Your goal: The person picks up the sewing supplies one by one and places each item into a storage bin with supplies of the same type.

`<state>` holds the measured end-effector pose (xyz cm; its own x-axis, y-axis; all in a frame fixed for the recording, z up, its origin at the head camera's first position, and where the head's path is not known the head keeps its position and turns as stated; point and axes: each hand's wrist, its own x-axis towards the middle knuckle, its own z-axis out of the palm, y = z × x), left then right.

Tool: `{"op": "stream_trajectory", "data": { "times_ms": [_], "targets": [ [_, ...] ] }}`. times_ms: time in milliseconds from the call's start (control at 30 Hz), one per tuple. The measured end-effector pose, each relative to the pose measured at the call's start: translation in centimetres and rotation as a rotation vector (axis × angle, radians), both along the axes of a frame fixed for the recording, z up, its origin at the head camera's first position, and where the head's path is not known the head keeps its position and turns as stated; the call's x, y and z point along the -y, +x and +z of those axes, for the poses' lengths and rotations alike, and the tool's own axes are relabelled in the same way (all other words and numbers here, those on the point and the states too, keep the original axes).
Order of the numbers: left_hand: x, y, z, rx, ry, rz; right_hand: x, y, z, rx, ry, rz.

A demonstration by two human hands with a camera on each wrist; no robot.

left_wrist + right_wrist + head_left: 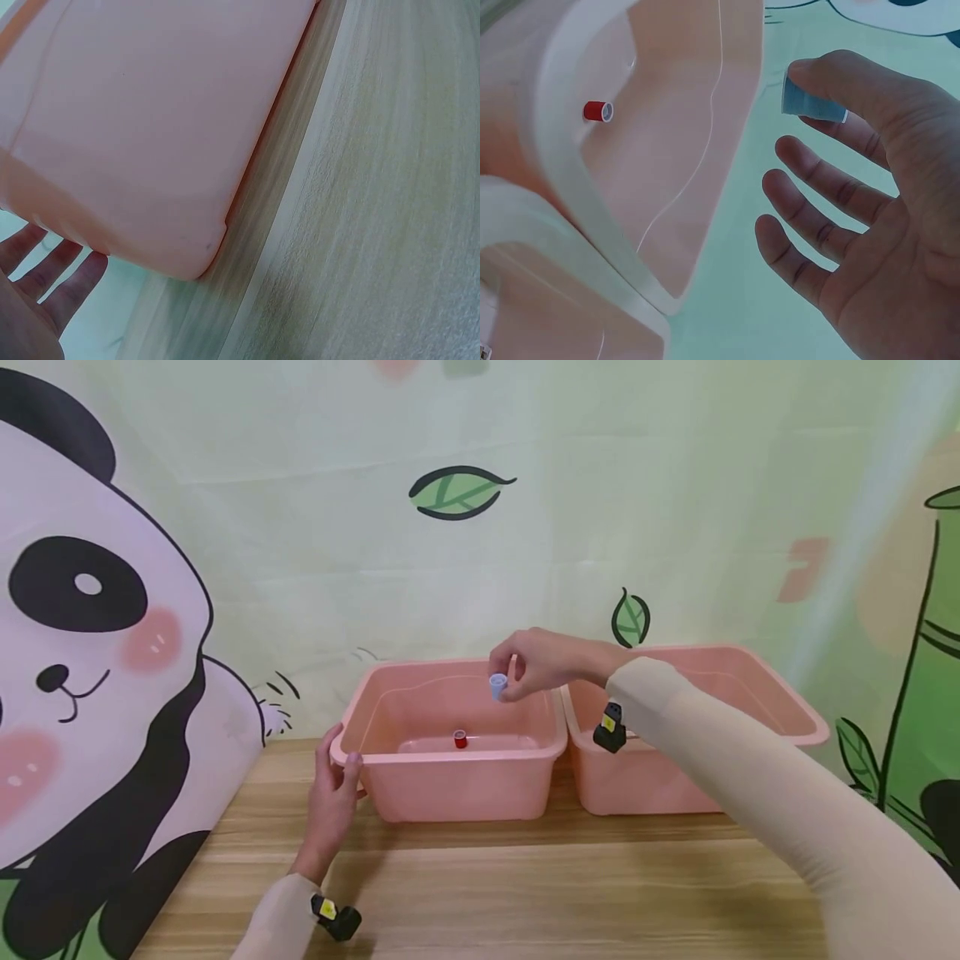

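My right hand (536,660) pinches a light-blue spool of thread (498,687) between thumb and fingertips, above the right part of the left pink bin (457,789). In the right wrist view the blue spool (814,101) has pale rims, and the other fingers spread loosely below it. A red spool of thread (461,740) lies on that bin's floor. At the bin's left end my left hand (335,789) touches the rim and side. The left wrist view shows its fairly straight fingers (75,289) against the outer wall.
A second pink bin (652,785) stands close on the right, partly hidden by my right forearm; most of its inside cannot be seen. Both bins stand on a wood-grain table (525,893). Behind them hangs a green cloth backdrop (300,527) with a panda and leaves.
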<state>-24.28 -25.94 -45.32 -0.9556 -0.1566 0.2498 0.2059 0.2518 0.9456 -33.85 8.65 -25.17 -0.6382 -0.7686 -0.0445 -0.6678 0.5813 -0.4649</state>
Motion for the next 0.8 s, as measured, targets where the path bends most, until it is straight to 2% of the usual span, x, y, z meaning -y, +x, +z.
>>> {"op": "stream_trajectory", "data": {
  "times_ms": [400, 767, 800],
  "targets": [
    [0.0, 0.1, -0.2, -0.042, -0.025, 0.014, 0.4, -1.8, -0.4, 0.057, -0.035, -0.095],
    [-0.1, -0.1, -0.2, -0.040, -0.026, 0.022, 1.1, -2.9, -0.9, 0.056, -0.045, -0.116],
    [-0.2, 0.2, 0.2, -0.033, -0.021, 0.018, 1.2, -3.0, -1.0, 0.055, -0.045, -0.117]
  ]
}}
